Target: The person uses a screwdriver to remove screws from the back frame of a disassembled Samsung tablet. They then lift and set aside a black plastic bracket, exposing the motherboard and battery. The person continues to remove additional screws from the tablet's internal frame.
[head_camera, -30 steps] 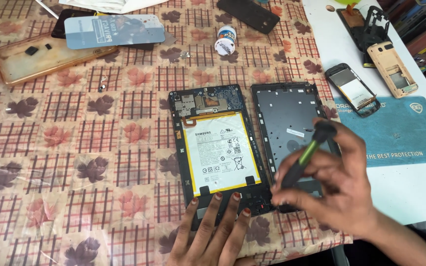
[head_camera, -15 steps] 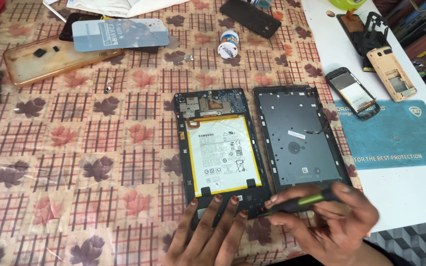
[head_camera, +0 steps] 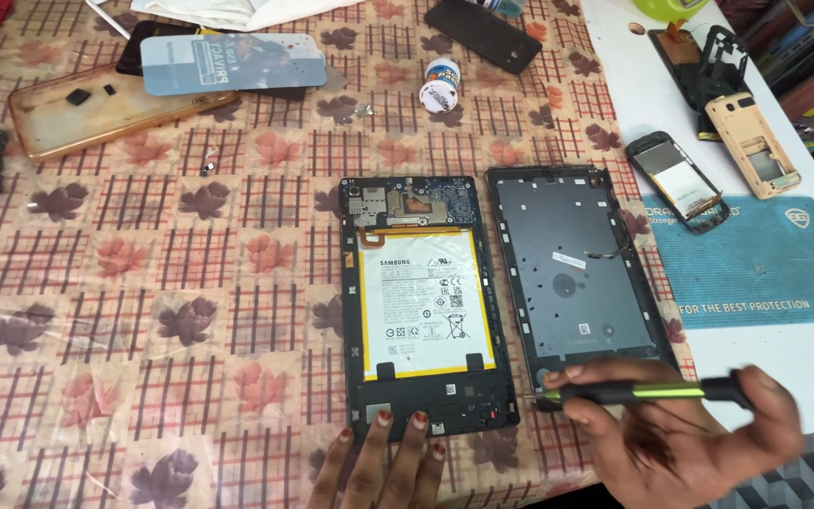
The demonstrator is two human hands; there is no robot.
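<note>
Glossy plastic-covered tablecloth [head_camera: 143, 311], matt dark plastic back cover [head_camera: 572, 273] — smooth white battery [head_camera: 423, 303]

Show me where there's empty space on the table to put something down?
The widest bare cloth is left of the opened tablet, below the clear phone case. The blue mat on the right is mostly bare too. It's crowded near the back cover, the screwdriver and the phone parts at the top right.

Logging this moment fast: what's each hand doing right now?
Left hand: open, fingertips resting on the bottom edge of the opened tablet.
Right hand: closed around a black and green screwdriver.
</note>
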